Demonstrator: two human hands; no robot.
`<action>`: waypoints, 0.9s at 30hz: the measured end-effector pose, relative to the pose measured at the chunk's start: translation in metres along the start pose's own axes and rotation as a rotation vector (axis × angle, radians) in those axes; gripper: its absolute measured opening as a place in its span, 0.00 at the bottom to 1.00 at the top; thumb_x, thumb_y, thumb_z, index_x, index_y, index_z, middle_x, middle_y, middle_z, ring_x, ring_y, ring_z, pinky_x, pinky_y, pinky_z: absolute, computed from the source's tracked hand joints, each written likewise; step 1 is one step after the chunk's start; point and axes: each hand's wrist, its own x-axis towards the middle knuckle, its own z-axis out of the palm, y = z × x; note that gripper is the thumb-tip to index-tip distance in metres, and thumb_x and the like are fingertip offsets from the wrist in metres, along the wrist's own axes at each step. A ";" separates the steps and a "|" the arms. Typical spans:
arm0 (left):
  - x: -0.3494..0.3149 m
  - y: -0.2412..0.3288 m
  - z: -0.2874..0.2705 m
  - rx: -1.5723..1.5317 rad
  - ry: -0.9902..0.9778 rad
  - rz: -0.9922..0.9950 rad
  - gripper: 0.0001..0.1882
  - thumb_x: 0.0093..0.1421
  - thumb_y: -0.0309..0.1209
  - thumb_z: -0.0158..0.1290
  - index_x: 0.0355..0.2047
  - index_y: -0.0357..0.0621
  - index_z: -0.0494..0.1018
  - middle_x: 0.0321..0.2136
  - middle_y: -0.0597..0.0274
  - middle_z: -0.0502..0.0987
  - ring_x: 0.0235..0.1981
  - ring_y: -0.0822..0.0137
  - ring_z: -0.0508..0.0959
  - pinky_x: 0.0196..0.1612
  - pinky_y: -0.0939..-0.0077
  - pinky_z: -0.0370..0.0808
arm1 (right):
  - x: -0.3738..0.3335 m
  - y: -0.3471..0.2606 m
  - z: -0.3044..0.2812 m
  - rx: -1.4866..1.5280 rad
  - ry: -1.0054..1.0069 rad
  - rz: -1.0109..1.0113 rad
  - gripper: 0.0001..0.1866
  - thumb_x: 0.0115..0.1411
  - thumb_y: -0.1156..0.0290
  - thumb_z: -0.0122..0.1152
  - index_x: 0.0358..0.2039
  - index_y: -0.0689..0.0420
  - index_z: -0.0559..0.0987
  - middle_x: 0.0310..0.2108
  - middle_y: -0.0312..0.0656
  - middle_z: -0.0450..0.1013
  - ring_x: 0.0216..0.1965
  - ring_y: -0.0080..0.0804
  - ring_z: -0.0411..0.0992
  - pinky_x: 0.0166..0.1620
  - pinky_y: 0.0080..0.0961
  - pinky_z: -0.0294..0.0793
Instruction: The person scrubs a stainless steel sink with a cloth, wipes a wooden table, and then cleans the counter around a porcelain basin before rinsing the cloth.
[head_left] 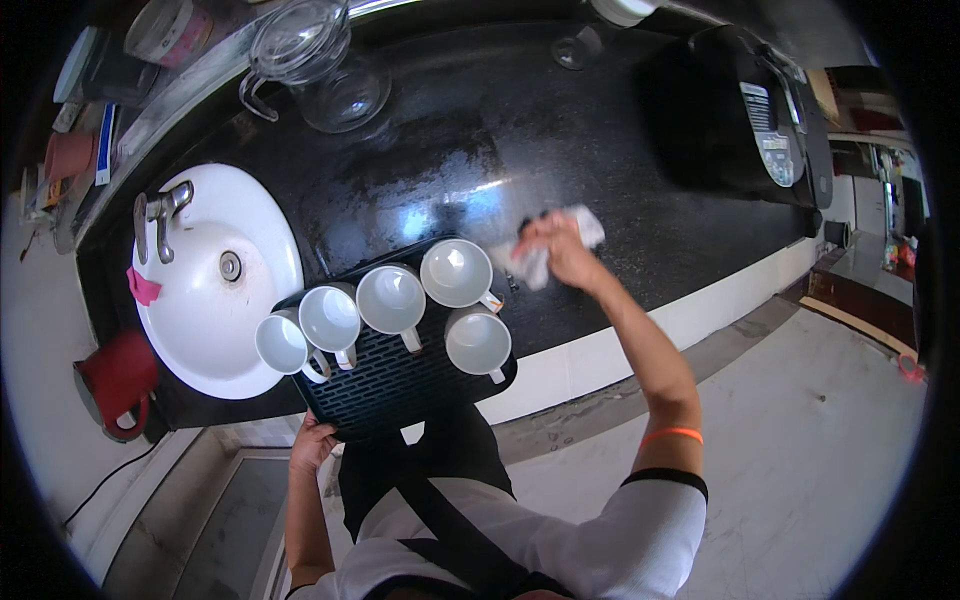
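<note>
My left hand (pixel 313 442) grips the near left corner of a black slotted tray (pixel 385 395), which reaches out past the counter's front edge. Several white mugs (pixel 390 300) stand upright on the tray, most in a row along its far side, one nearer the right end; their insides look bare. To the right of the tray, my right hand (pixel 560 250) is closed on a crumpled white cloth (pixel 588 226) against the black countertop (pixel 640 290). That hand is slightly blurred by motion. Wet streaks shine on the counter beyond the mugs.
A white oval sink (pixel 280 250) with a metal faucet (pixel 165 215) lies left of the tray. A glass jug (pixel 345 90) stands at the back left and a black appliance (pixel 770 120) at the back right. A red mug (pixel 118 385) is by the left wall.
</note>
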 end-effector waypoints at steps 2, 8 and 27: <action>0.001 0.011 0.019 -0.005 -0.002 -0.015 0.27 0.43 0.10 0.38 0.45 0.44 0.63 0.40 0.56 0.72 0.41 0.59 0.73 0.43 0.67 0.72 | -0.046 -0.012 -0.004 0.051 -0.061 0.114 0.20 0.34 0.84 0.47 0.24 0.44 0.79 0.29 0.29 0.69 0.39 0.28 0.62 0.49 0.26 0.48; 0.034 0.032 0.045 0.122 -0.116 0.018 0.30 0.44 0.12 0.35 0.52 0.40 0.54 0.46 0.48 0.66 0.45 0.50 0.70 0.46 0.51 0.69 | -0.077 0.070 -0.098 0.419 0.535 0.329 0.20 0.43 0.87 0.40 0.32 0.57 0.77 0.32 0.43 0.73 0.36 0.35 0.70 0.43 0.26 0.67; 0.096 0.090 0.212 0.496 -0.127 0.103 0.33 0.53 0.13 0.27 0.59 0.49 0.36 0.54 0.48 0.54 0.50 0.49 0.65 0.40 0.59 0.75 | -0.154 0.043 -0.006 0.300 1.084 0.582 0.31 0.38 0.87 0.41 0.44 0.49 0.73 0.43 0.43 0.68 0.46 0.40 0.64 0.52 0.30 0.58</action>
